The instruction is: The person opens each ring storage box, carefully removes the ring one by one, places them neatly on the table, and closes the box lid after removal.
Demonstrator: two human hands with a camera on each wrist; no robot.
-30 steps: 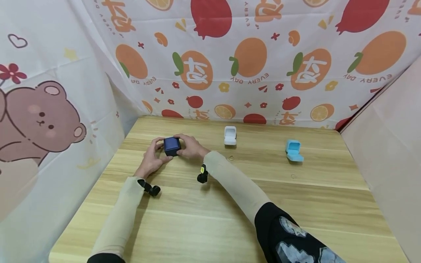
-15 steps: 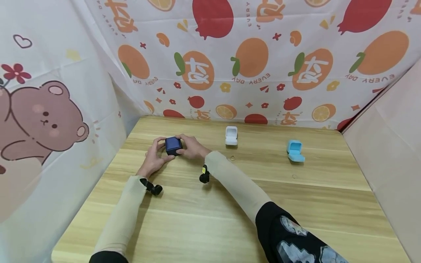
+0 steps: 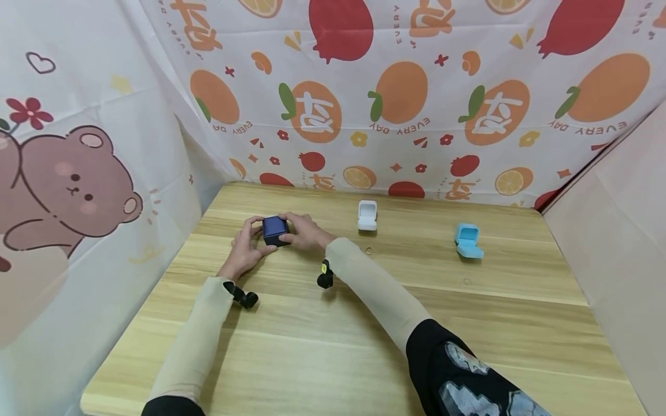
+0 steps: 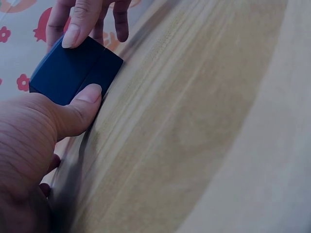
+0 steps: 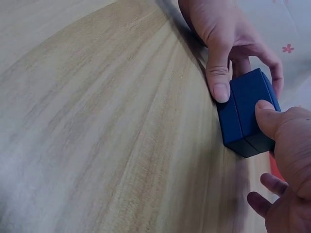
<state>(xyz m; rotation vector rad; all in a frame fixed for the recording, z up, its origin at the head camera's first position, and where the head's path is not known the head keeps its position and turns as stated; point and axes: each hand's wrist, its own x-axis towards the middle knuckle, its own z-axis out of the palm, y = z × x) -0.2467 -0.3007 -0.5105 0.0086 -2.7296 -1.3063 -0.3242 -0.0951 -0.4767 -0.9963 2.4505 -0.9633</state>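
Note:
A dark blue ring box (image 3: 274,226) with its lid down sits on the table's far left part. My left hand (image 3: 243,251) grips it from the left, thumb on the base below the seam, as the left wrist view shows. From the other side my right hand (image 3: 308,233) pinches the lid, its thumb (image 5: 267,116) flat against the lid's front. The box's inside is hidden.
A white ring box (image 3: 367,216) stands with its lid up at the back middle, a ring (image 3: 369,251) in front of it. Farther right are a light blue ring box (image 3: 469,241), also lid up, and a thin ring (image 3: 466,282). Printed cloth (image 3: 398,138) hangs behind the table.
The head view has shifted slightly, so everything sits a little farther right in it. Both hands keep the same hold on the dark blue ring box, whose lid stays down.

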